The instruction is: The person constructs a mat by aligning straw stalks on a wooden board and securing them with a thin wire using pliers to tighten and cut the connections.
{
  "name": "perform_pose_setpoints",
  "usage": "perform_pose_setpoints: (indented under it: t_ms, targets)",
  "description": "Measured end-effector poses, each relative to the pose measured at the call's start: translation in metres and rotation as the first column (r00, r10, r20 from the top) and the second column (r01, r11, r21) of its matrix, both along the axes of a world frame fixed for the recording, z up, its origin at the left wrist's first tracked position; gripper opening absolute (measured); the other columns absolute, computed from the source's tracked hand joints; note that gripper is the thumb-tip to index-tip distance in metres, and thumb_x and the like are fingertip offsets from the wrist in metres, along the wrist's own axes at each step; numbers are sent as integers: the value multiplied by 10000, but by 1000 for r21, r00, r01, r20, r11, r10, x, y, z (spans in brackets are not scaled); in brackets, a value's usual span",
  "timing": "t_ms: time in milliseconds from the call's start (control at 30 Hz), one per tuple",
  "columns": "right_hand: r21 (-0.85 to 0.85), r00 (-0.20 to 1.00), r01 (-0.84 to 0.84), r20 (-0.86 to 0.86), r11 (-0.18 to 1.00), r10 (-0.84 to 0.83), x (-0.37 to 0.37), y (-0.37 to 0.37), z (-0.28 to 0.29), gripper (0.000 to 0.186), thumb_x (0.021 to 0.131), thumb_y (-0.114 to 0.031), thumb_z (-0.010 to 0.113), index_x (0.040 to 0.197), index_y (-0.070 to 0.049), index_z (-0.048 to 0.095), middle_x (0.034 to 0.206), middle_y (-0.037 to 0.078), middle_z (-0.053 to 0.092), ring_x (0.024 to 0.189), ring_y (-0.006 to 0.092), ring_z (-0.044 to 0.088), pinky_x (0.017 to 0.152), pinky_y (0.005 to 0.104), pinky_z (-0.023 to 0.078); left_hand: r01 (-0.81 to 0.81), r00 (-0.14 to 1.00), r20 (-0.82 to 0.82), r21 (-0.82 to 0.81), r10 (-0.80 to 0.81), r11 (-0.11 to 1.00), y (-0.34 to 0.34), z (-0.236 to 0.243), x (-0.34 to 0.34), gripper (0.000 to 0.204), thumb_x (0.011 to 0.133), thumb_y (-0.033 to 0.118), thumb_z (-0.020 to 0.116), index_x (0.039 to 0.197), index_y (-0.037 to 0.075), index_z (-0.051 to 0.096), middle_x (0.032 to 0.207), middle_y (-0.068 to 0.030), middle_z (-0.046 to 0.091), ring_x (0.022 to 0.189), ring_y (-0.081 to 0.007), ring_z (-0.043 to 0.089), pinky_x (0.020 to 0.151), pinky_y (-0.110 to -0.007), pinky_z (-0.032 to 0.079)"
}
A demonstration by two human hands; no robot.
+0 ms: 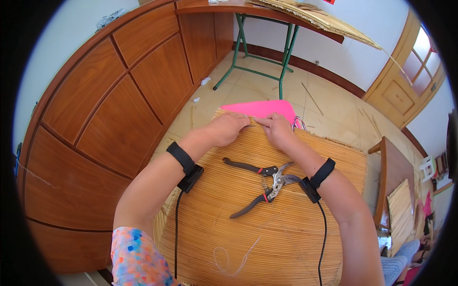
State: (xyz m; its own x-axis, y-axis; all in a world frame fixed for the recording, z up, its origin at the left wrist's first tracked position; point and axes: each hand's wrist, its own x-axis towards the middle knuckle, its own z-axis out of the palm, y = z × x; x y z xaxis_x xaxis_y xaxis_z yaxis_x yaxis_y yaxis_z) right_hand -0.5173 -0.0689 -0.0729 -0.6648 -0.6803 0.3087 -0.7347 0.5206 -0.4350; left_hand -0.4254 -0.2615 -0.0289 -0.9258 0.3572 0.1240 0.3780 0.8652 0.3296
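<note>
A mat of thin tan reeds (248,229) lies in front of me, its rows running left to right. At its far edge, my left hand (230,128) is closed, fingertips pinched on the reeds. Close beside it, my right hand (277,131) is closed too, thumb and finger pressed at the same edge; the pinched strands are too small to tell apart. Pruning shears (274,183) with black handles rest on the mat between my forearms, blades apart. Nearer me lies a loop of pale thread (229,267).
Beyond the mat is a pink plastic seat (267,108). Wooden cabinets (119,114) line the left. A table with green legs (286,57) stands at the back, bearing more reeds (315,16). At right is a low wooden bench (396,171). Black cables hang from my wrist straps.
</note>
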Motion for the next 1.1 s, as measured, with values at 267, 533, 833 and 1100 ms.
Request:
perform_pose_setpoints:
  t_ms: [267, 533, 833, 1100]
  targets:
    - [41, 995, 24, -93, 999, -20, 4, 3, 3, 309, 830, -121, 554, 1084, -251, 672, 1202, 165, 537, 1067, 359, 506, 929, 406, 424, -130, 978, 198, 316, 68, 940, -9, 2, 2, 201, 833, -33, 430, 1017, 5, 503, 869, -100, 535, 863, -253, 540, 802, -330, 434]
    - [128, 995, -94, -31, 987, 99, -2, 4, 8, 347, 812, -86, 571, 1140, -178, 635, 1208, 180, 523, 1103, 335, 497, 955, 396, 407, -11, 990, 140, 58, 3, 998, -3, 7, -2, 153, 791, -39, 448, 923, 30, 484, 908, -145, 556, 903, -338, 532, 807, -382, 429]
    - [125, 1000, 7, 8, 992, -8, 19, 78, 79, 379, 805, -153, 607, 1183, -181, 596, 1343, 176, 420, 1233, 343, 406, 1009, 405, 362, -222, 969, 186, 351, 165, 910, -38, 49, 67, 124, 871, 7, 458, 987, 31, 492, 982, -113, 550, 916, -246, 546, 804, -336, 427]
    - [57, 954, 292, 49, 955, -295, 87, 276, 94, 371, 831, -175, 608, 1184, -69, 558, 1346, 215, 413, 1250, 360, 391, 1024, 402, 337, -705, 707, 535, 486, 463, 516, -71, 48, 199, 131, 876, 70, 518, 978, -12, 523, 911, -84, 616, 527, -109, 535, 518, -243, 441]
